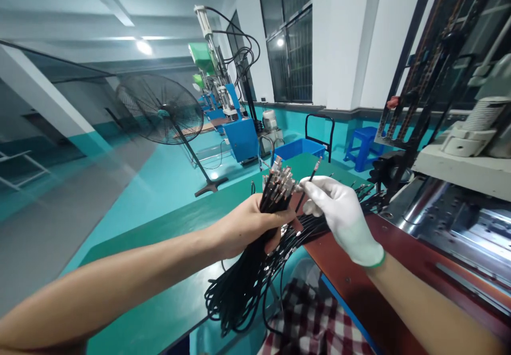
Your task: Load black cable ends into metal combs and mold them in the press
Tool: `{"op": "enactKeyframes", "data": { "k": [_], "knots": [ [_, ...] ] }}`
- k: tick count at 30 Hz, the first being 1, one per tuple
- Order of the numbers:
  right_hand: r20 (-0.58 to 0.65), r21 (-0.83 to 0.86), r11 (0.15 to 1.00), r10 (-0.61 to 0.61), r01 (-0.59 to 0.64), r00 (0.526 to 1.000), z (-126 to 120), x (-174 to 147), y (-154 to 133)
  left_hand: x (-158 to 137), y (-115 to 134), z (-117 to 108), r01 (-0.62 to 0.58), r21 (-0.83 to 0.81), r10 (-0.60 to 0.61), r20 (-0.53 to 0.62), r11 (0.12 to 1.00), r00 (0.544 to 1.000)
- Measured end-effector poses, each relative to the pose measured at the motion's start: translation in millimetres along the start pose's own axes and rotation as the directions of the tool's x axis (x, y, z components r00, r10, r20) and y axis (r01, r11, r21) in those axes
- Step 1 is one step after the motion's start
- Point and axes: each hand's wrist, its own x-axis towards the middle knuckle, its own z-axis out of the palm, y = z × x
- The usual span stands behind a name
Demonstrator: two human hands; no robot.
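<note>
My bare left hand (251, 224) is closed around a thick bundle of black cables (243, 280), whose metal-tipped ends stick up above the fist and whose looped lengths hang down below it. Just right of the bundle's tips, my right hand (339, 211), in a white glove with a green cuff, pinches one single black cable (313, 174). That cable's coppery end points upward; its lower part runs down toward my left hand. Behind and below the glove, more black cables (311, 227) lie across the table edge, with several metal ends showing at the right.
A green table (159, 270) spreads to the left, beside a dark red surface (359, 296) and a metal machine (451, 222) at the right. Farther back stand a floor fan (163, 110), a blue machine (241, 137), a blue bin (301, 147) and a blue stool (361, 145).
</note>
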Motion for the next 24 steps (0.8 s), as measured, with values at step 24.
{"op": "enactKeyframes", "data": {
  "k": [24],
  "knots": [
    [0.182, 0.015, 0.998, 0.051, -0.055, 0.982, 15, -12, -12, -5, 1, -2, -0.054, 0.067, 0.059, -0.079, 0.996, 0.995]
  ]
}}
